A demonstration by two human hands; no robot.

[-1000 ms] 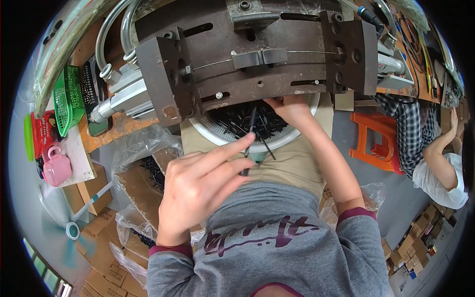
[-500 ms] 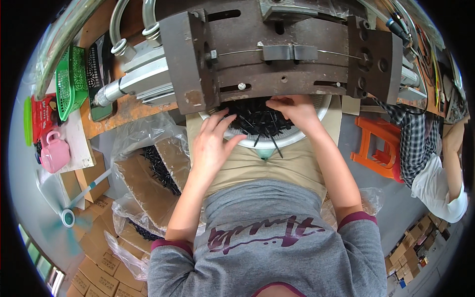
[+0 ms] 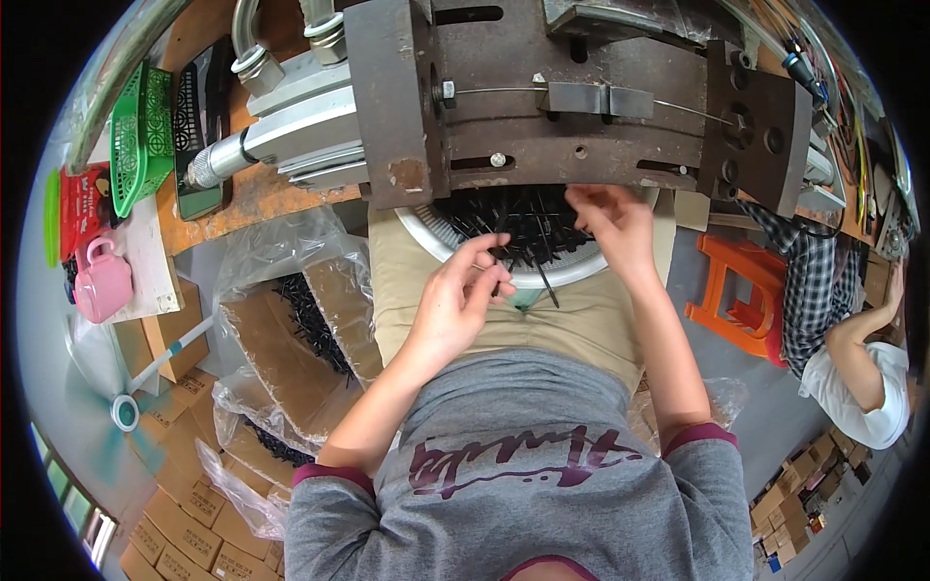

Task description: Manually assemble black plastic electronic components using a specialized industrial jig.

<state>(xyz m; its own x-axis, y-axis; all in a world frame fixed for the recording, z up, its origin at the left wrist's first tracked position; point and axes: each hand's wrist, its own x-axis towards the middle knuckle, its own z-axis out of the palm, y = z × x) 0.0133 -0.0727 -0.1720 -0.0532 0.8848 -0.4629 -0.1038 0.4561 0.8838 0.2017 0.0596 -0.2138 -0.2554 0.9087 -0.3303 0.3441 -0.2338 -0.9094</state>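
A white round basin (image 3: 426, 236) rests on my lap beneath the front edge of a brown metal machine (image 3: 542, 145). Thin black rod-like parts (image 3: 523, 230) are heaped in it, a few sticking out toward me. In front of the basin's near rim, my left hand (image 3: 457, 298) is closed with small dark bits showing at the fingertips, seemingly a slim black part. Over the right side of the heap is my right hand (image 3: 618, 230), thumb and fingers drawn together; whatever they grip is too small to make out.
On the left are a green basket (image 3: 143, 140), a pink cup (image 3: 103, 283), a fan (image 3: 124, 412) and an open carton (image 3: 276, 339) with more black parts. An orange stool (image 3: 727, 290) and another person's arm (image 3: 857, 358) are at the right.
My left hand has come away from the heap toward me and right, its spread fingers now closed. The right hand has shifted slightly right. The whole view has also moved a little.
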